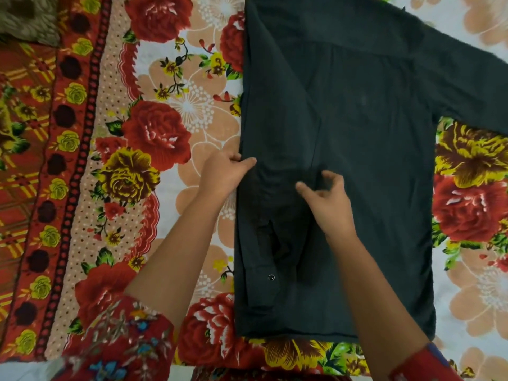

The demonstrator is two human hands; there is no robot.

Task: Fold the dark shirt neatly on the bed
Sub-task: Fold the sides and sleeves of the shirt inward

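Observation:
The dark shirt lies flat on the flowered bed sheet. Its left sleeve is folded inward and runs down the left side, the cuff with a snap button near the bottom. The right sleeve still stretches out to the right edge. My left hand pinches the shirt's left folded edge between thumb and fingers. My right hand hovers just over the folded sleeve at mid-shirt, fingers curled and apart, holding nothing that I can see.
The sheet has a red patterned border on the left. A brown fuzzy cloth sits in the top left corner. Bare sheet surrounds the shirt on the left and lower right.

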